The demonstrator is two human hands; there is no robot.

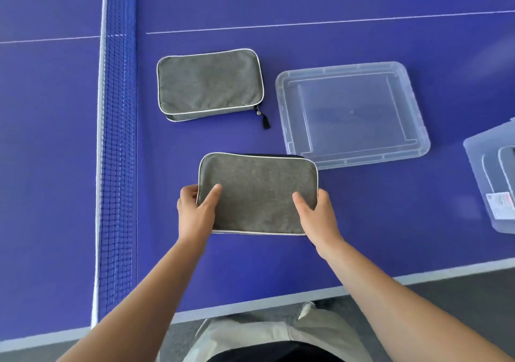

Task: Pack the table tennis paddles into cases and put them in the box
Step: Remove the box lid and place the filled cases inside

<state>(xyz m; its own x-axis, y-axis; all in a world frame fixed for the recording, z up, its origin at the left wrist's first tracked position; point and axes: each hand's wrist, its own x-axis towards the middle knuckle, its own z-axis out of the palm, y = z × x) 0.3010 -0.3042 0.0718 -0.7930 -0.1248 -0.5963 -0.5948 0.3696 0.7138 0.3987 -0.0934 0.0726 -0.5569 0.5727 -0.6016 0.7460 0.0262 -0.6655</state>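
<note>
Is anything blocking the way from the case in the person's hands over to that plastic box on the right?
Nothing visible does. The held case and the box have bare table between them; the lid lies farther back, off that line.

A blue table tennis table [320, 4] fills most of the view, its thin white centre line [334, 22] running across the far part; a dark blue net [118, 152] with a white top band crosses it on the left; a white edge stripe [278, 303] borders the near side; grey floor [459, 292] shows beyond that edge; light trousers [250, 336] appear at the bottom.
</note>
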